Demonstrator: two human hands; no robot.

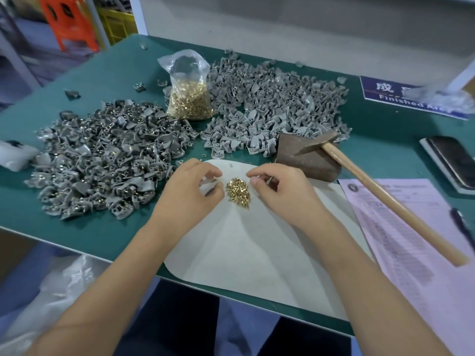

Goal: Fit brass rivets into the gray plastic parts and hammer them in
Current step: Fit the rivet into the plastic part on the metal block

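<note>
- The left hand [191, 187] hovers over the white mat [246, 242] near the tabletop's front edge, fingers curled round a gray plastic part [209, 185] pinched between thumb and fingertips.
- The right hand [279, 187] is just right of it, its fingers curled with thumb and forefinger tips drawn together; whether it pinches a rivet is too small to tell.
- Between the two hands a small heap of loose brass rivets [238, 192] lies on the mat.
- On the green tabletop [108, 73], toward the left edge, spreads a large pile of gray parts [102, 160] with metal glints among them.
- Toward the back, right of centre, lies a second pile of plain gray parts [272, 109].
- Between the two piles stands a clear plastic bag of brass rivets [189, 96], its top open and upright.
- Just behind the right hand sits a rusty brown metal block [305, 155]; the hammer [385, 194] rests with its head on the block, its wooden handle running toward the front right corner over a pink printed sheet [411, 253].
- A dark pen [462, 227] lies on that sheet by the right edge.
- A phone [452, 160] rests at the right edge, and a blue sign reading "Finished Area" [401, 96] lies near the back right corner.
- A white plastic bag [15, 155] lies at the left edge.
</note>
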